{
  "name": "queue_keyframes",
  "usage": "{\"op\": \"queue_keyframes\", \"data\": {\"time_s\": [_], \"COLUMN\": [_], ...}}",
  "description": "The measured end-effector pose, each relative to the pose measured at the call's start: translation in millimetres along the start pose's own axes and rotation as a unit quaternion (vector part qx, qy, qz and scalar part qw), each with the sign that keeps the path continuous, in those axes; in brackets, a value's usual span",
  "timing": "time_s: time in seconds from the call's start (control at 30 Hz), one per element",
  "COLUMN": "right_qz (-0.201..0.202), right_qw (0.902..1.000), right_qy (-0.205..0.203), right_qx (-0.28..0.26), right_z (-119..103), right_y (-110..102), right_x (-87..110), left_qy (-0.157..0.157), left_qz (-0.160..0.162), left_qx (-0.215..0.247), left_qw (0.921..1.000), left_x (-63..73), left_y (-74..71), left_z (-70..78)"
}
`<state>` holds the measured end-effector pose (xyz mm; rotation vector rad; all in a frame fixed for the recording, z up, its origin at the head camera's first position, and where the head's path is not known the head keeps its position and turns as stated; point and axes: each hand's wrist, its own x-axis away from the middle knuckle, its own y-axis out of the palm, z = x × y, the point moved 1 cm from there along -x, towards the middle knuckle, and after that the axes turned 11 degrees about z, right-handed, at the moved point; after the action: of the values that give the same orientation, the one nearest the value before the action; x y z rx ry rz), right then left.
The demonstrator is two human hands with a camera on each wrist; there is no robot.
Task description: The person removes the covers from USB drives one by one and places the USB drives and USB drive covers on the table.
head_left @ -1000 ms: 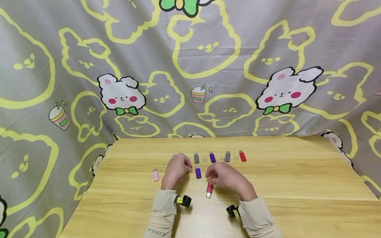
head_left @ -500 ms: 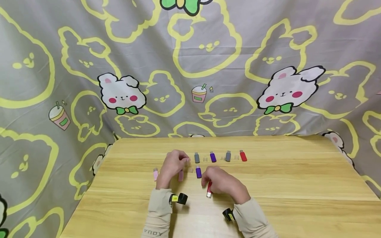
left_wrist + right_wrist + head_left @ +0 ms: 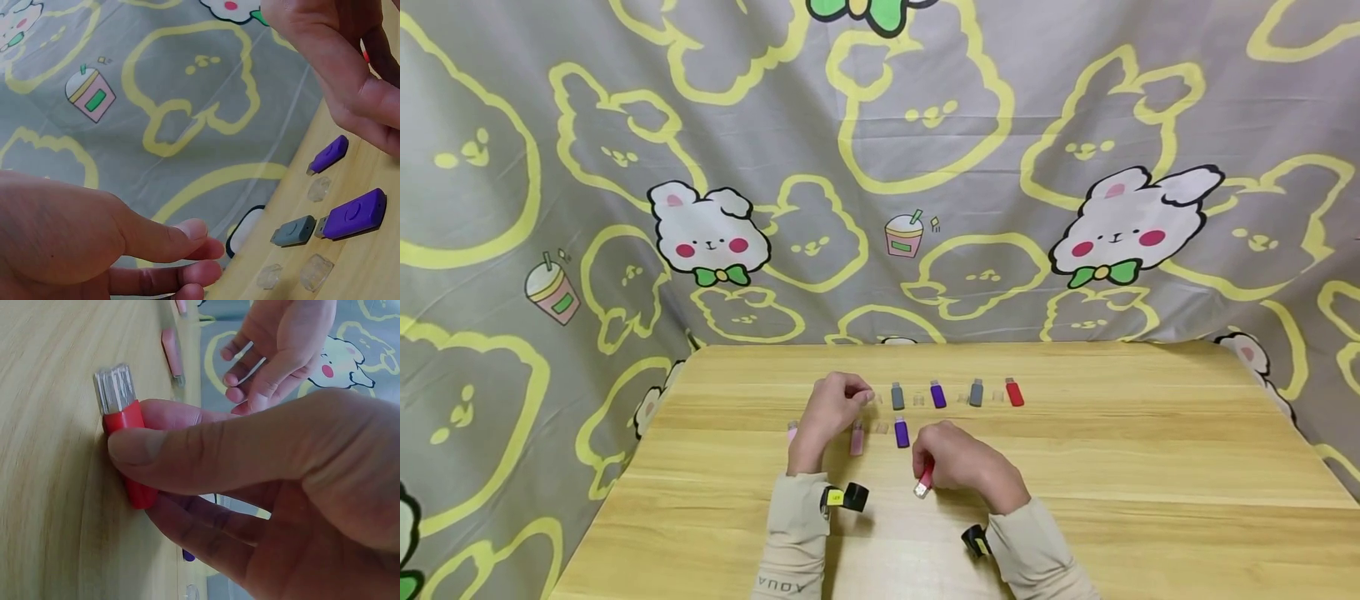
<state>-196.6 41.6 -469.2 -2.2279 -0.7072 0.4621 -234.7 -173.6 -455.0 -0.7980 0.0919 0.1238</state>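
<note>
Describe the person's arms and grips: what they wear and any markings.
The left grip and right grip are bare, with no gloves showing. The left sleeve and right sleeve are beige and reach the wrists; the left one bears dark lettering that appears to read AQUA. A black left camera and right camera each sit beside a yellow patch. No cables show.

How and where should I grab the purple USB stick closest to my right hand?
I'd pinch the purple USB stick by its body's long sides, coming from above on your side. It lies flat with its plug pointing away from you, so the body is nearest you. A clear cap sits to its left, your right hand to its right.
</note>
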Motion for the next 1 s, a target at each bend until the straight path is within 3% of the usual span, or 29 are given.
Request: {"op": "queue_keyframes", "data": {"time_s": [0.37,0.63,0.77,0.9,1.0], "right_qz": [-0.002,0.088,0.132,0.161,0.178], "right_qw": [0.9999,0.9928,0.9857,0.9802,0.977], "right_qy": [0.012,0.043,0.043,0.037,0.043], "right_qx": [-0.008,-0.069,-0.096,-0.109,-0.11], "right_z": [2.5,13.8,16.8,17.8,17.7], "right_y": [-3.8,-24.7,-33.2,-36.9,-37.7], "right_x": [0.2,1.1,1.6,1.0,0.4], "left_qy": [0.02,0.041,0.073,0.116,0.126], "left_qz": [-0.017,-0.083,-0.124,-0.165,-0.184], "left_qx": [0.022,0.085,0.118,0.163,0.197], "left_qw": [0.9994,0.9921,0.9826,0.9657,0.9547], "left_x": [0.1,1.2,2.3,3.4,4.3], "left_y": [0.6,1.9,5.4,10.6,13.6], "left_z": [2.8,13.3,18.2,22.5,24.5]}}
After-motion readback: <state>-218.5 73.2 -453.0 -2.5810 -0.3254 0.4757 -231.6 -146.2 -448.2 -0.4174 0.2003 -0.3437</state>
